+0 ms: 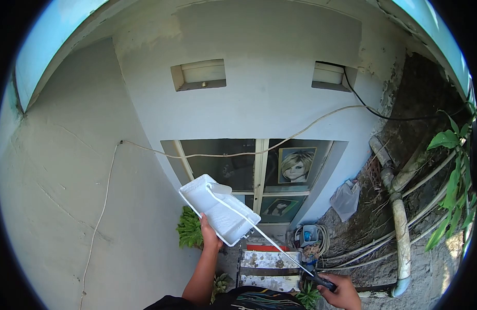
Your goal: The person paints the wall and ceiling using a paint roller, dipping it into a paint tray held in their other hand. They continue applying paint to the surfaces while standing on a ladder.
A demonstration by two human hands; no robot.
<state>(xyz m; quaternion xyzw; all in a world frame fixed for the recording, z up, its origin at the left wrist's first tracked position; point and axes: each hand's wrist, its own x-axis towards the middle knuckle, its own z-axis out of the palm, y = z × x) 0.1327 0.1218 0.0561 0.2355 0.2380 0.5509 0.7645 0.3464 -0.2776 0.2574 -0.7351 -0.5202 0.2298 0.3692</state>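
Note:
My left hand (210,235) is closed on the near left edge of a white paint tray (220,217), which is held up tilted in front of the window and has wet-looking white paint inside. A paint roller (282,250) reaches across the tray; its white roller head lies at the tray's far end. Low on the right, my right hand (344,294) wraps around the roller's black handle.
Below me are metal steps or a platform (272,261) spotted with paint. A loose cable (212,155) crosses before the paned window (259,170). To the right run a pipe (401,243), hoses and a leafy plant (450,206); a small bucket (308,235) sits below the window.

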